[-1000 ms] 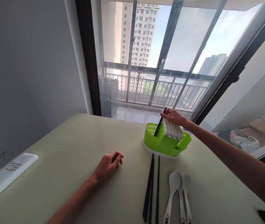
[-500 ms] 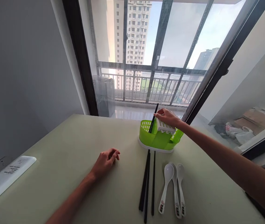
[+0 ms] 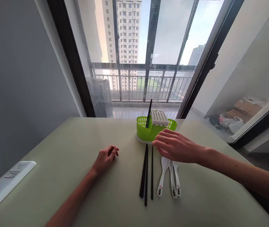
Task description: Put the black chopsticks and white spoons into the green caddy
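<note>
My left hand (image 3: 106, 159) rests on the table, its fingers loosely bent, a gap by the thumb and nothing in it. My right hand (image 3: 172, 145) hovers in front of the green cutlery holder (image 3: 143, 134), over the bowls of the white spoons (image 3: 162, 179). Its fingers are bent to the left and nothing shows in them, though their undersides are hidden. Several black chopsticks (image 3: 143, 176) lie just left of the spoons. Another pair or single black chopstick (image 3: 149, 110) stands leaning in the holder's left compartment, beside the white slotted rack (image 3: 160, 117).
A white power strip (image 3: 11, 179) lies along the left side of the pale table (image 3: 77, 138). Beyond the table's far edge is a glass sliding door (image 3: 134, 56). Cardboard boxes (image 3: 245, 108) and a white bag (image 3: 236, 124) sit behind glass at the right.
My right hand has let go of the chopstick in the holder and moved down toward me, over the spoons. My left hand stays on the table. The camera view has shifted.
</note>
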Demonstrator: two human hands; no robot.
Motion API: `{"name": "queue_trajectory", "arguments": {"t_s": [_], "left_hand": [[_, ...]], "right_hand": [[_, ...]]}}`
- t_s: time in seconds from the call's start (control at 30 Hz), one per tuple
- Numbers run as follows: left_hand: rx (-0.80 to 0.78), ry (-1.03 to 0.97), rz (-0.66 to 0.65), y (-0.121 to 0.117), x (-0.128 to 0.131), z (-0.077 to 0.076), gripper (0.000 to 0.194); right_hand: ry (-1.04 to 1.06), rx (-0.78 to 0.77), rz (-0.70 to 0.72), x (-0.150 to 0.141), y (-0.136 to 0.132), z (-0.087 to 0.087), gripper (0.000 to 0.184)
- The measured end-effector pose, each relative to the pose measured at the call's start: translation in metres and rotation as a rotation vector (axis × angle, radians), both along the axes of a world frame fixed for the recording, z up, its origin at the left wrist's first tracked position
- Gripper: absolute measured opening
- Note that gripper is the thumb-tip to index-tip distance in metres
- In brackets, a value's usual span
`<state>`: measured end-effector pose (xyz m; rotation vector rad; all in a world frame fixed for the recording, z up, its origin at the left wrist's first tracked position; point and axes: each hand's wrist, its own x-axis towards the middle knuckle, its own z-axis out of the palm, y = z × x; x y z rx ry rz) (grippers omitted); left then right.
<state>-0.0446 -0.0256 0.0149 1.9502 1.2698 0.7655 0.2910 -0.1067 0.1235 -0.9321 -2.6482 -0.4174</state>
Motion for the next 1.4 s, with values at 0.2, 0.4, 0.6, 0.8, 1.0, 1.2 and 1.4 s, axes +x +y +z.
{"name": "queue_trajectory", "arguments": {"t_s": [0.2, 0.4, 0.6, 0.8, 1.0, 1.2, 1.4], "left_hand": [[0.018, 0.006, -0.005, -0.001, -0.001, 0.0, 0.043], [0.019, 0.01, 0.007, -0.004, -0.001, 0.001, 0.042], [0.035, 0.041, 0.004, -0.004, -0.001, 0.001, 0.042], [0.021, 0.084, 0.001, -0.003, 0.001, 0.001, 0.042], [0.044, 0.153, -0.016, -0.005, 0.003, 0.002, 0.042], [-0.006, 0.168, -0.04, -0.001, 0.009, 0.0, 0.042], [-0.001, 0.163, -0.195, 0.011, 0.034, 0.003, 0.036]], "right_hand": [[-0.287, -0.113, 0.126, -0.014, -0.023, -0.044, 0.018], [-0.343, -0.104, 0.183, -0.014, -0.013, -0.07, 0.019], [-0.329, -0.096, 0.235, -0.021, -0.006, -0.073, 0.017], [-0.297, -0.079, 0.266, -0.025, 0.003, -0.078, 0.019], [-0.256, -0.094, 0.327, -0.025, 0.011, -0.08, 0.023], [-0.233, -0.131, 0.362, -0.019, 0.019, -0.084, 0.022], [-0.156, -0.243, 0.347, -0.025, 0.028, -0.095, 0.027]]}}
